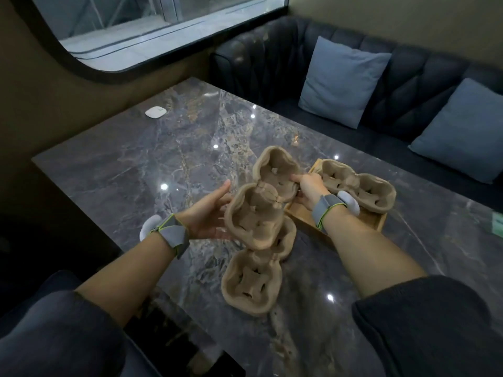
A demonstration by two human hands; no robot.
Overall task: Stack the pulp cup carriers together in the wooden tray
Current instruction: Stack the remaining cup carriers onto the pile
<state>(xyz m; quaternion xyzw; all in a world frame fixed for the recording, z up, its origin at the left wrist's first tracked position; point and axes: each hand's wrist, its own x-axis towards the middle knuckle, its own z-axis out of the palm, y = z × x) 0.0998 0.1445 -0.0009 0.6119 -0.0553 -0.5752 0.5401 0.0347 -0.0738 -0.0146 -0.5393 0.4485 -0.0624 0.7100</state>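
Note:
A brown pulp cup carrier [261,202] is held tilted above the table between both hands. My left hand [209,213] grips its near left edge, and my right hand [309,190] pinches its far right rim. A second carrier [251,281] lies flat on the marble table below it, partly covered by the held one. A third carrier [359,186] rests in the wooden tray [307,223] to the right, behind my right wrist.
The grey marble table [163,164] carries a small white device [155,112] at its far left. A dark sofa [408,85] with blue cushions [340,80] runs behind the table. A green item [498,223] sits at the right edge.

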